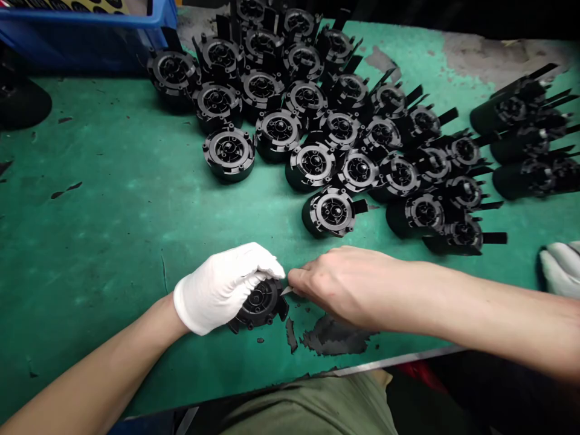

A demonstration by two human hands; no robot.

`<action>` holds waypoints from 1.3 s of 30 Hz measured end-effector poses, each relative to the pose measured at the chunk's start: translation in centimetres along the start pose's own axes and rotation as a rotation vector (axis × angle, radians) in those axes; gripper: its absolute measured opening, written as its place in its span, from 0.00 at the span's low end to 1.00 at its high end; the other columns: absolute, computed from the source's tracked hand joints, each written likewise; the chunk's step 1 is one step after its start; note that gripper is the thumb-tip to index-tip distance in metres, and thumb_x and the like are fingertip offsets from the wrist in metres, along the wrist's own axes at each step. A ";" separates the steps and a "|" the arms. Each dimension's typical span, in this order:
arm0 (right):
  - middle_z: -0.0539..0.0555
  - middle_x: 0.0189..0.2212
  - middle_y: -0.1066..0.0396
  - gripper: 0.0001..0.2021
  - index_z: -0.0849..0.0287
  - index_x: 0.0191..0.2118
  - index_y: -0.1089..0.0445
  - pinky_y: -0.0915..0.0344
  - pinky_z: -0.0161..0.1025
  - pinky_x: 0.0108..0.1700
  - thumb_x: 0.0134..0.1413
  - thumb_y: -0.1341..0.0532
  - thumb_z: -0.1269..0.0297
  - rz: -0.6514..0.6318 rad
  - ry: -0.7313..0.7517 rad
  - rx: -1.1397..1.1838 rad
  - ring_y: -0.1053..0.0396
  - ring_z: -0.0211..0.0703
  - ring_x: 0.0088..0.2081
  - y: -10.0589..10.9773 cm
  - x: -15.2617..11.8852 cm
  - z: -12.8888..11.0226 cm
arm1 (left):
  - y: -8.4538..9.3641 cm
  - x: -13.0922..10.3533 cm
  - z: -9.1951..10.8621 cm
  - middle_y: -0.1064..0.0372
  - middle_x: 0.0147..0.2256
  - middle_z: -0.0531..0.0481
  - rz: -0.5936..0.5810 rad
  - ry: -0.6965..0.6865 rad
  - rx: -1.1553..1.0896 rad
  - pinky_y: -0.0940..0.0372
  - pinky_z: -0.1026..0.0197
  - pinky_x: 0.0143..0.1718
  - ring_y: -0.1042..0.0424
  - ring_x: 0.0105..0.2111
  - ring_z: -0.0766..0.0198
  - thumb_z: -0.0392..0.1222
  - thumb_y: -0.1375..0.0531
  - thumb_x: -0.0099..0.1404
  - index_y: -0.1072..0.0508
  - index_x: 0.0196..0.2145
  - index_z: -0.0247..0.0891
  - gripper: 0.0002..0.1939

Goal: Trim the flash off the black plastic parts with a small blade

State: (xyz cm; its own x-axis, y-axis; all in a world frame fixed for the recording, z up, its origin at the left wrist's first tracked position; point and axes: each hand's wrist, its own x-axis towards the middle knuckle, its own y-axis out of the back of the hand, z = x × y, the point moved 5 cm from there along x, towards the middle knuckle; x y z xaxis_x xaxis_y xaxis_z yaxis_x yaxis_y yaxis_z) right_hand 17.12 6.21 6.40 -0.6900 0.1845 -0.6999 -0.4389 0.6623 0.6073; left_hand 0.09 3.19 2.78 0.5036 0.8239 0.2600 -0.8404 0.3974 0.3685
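Black part under a pointed tool, similar parts beyond

The left hand (231,287), gloved in white, is curling over and gripping a black part (259,301) on the green table (113,211); the bare right hand (324,281) is pinching a pointed tool (287,290) at the part's right side. Work on this part seems to be under way, not finished. The fingers are hiding the tool's handle and the part's far side; whether the tip is touching is unclear. Well right of the grip, the frame is cutting off a white glove (564,266). Beyond the grip, similar parts (335,211) are standing clustered; which are finished cannot be told. Farther left, a blue bin (104,45) is running out of view.
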 end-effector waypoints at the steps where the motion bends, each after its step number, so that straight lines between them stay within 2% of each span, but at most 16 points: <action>1: 0.50 0.25 0.28 0.09 0.56 0.42 0.28 0.59 0.39 0.24 0.59 0.39 0.75 -0.010 -0.034 0.007 0.45 0.39 0.19 -0.3 -0.1 -0.2 | 0.0 -0.1 0.0 0.22 0.42 0.47 -0.001 0.000 0.001 0.26 0.66 0.53 0.20 0.47 0.66 0.26 0.44 0.74 0.25 0.47 0.36 0.11; 4: 0.51 0.27 0.28 0.10 0.57 0.43 0.29 0.59 0.39 0.24 0.56 0.38 0.74 0.006 -0.112 0.062 0.43 0.40 0.21 -1.3 -0.4 -0.7 | -0.1 -0.2 -0.1 0.23 0.43 0.47 0.000 0.006 0.007 0.26 0.65 0.54 0.20 0.47 0.66 0.27 0.44 0.75 0.24 0.47 0.36 0.11; 7: 0.49 0.26 0.31 0.08 0.56 0.41 0.31 0.59 0.40 0.25 0.55 0.38 0.74 0.073 -0.131 0.142 0.47 0.39 0.21 -2.5 -0.7 -0.9 | -0.1 -0.3 -0.2 0.23 0.43 0.47 0.007 0.015 0.014 0.26 0.65 0.55 0.20 0.47 0.66 0.27 0.44 0.75 0.24 0.47 0.35 0.11; 11: 0.47 0.25 0.35 0.03 0.55 0.38 0.35 0.59 0.40 0.25 0.64 0.42 0.71 0.165 -0.130 0.240 0.56 0.39 0.21 -3.5 -0.9 -0.8 | -0.1 -0.3 -0.1 0.22 0.43 0.47 0.007 0.008 0.029 0.26 0.66 0.55 0.20 0.48 0.66 0.27 0.44 0.75 0.24 0.47 0.36 0.11; 13: 0.47 0.25 0.36 0.05 0.55 0.38 0.37 0.58 0.40 0.26 0.68 0.44 0.69 0.192 -0.118 0.293 0.57 0.39 0.22 -3.7 -0.9 -0.8 | -0.1 -0.3 -0.2 0.22 0.43 0.47 0.004 0.012 0.036 0.27 0.66 0.55 0.20 0.48 0.66 0.27 0.44 0.75 0.23 0.47 0.36 0.11; 19: 0.47 0.24 0.38 0.12 0.54 0.37 0.39 0.55 0.39 0.27 0.77 0.51 0.61 0.241 -0.097 0.458 0.50 0.38 0.22 -3.3 -1.2 -0.8 | 0.0 -0.3 -0.2 0.21 0.43 0.47 0.007 0.012 0.046 0.26 0.66 0.55 0.19 0.48 0.65 0.27 0.44 0.74 0.23 0.47 0.37 0.12; 22: 0.47 0.24 0.37 0.14 0.54 0.37 0.39 0.53 0.37 0.27 0.78 0.52 0.59 0.258 -0.069 0.550 0.44 0.38 0.24 -3.2 -1.5 -0.7 | 0.1 -0.3 -0.1 0.20 0.43 0.47 0.011 0.005 0.040 0.24 0.64 0.53 0.18 0.47 0.63 0.27 0.44 0.74 0.23 0.47 0.38 0.12; 24: 0.46 0.25 0.36 0.14 0.54 0.36 0.40 0.52 0.37 0.28 0.79 0.51 0.59 0.318 -0.062 0.569 0.43 0.37 0.24 -3.5 -1.8 -0.5 | 0.1 -0.2 0.0 0.20 0.43 0.46 0.014 0.007 0.037 0.23 0.62 0.52 0.17 0.47 0.61 0.28 0.44 0.74 0.23 0.47 0.38 0.12; 27: 0.47 0.28 0.35 0.14 0.55 0.37 0.39 0.49 0.38 0.29 0.79 0.52 0.62 0.528 -0.085 0.490 0.44 0.37 0.24 -4.3 -2.4 -0.4 | 0.2 -0.1 0.0 0.20 0.43 0.46 0.015 0.009 0.035 0.23 0.62 0.52 0.17 0.47 0.61 0.28 0.44 0.74 0.23 0.46 0.38 0.11; 30: 0.49 0.30 0.34 0.11 0.57 0.39 0.34 0.47 0.40 0.30 0.77 0.50 0.69 0.700 -0.054 0.288 0.41 0.40 0.27 -5.4 -2.8 -1.3 | 0.2 -0.1 0.0 0.20 0.42 0.46 0.011 0.005 0.031 0.23 0.63 0.52 0.17 0.47 0.61 0.28 0.44 0.74 0.23 0.46 0.38 0.11; 34: 0.51 0.30 0.33 0.11 0.62 0.44 0.30 0.43 0.41 0.31 0.71 0.49 0.77 0.806 0.023 0.028 0.37 0.43 0.29 -5.9 -3.0 -3.1 | 0.2 -0.2 -0.1 0.20 0.43 0.46 0.010 0.008 0.050 0.24 0.64 0.53 0.18 0.48 0.62 0.27 0.44 0.73 0.24 0.47 0.37 0.12; 39: 0.54 0.29 0.33 0.13 0.71 0.47 0.27 0.42 0.44 0.27 0.66 0.48 0.78 0.871 0.014 -0.228 0.36 0.45 0.28 -5.7 -2.8 -4.5 | 0.3 -0.2 -0.1 0.21 0.43 0.47 0.006 0.007 0.043 0.25 0.65 0.55 0.18 0.48 0.64 0.26 0.44 0.73 0.24 0.47 0.37 0.12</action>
State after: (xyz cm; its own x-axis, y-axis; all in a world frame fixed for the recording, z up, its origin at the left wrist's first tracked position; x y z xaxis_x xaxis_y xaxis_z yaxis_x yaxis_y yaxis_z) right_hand 18.95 -1.34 6.65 -0.8377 0.5440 0.0475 0.1410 0.1314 0.9812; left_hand -0.26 3.14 2.76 0.4971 0.8290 0.2563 -0.8341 0.3750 0.4046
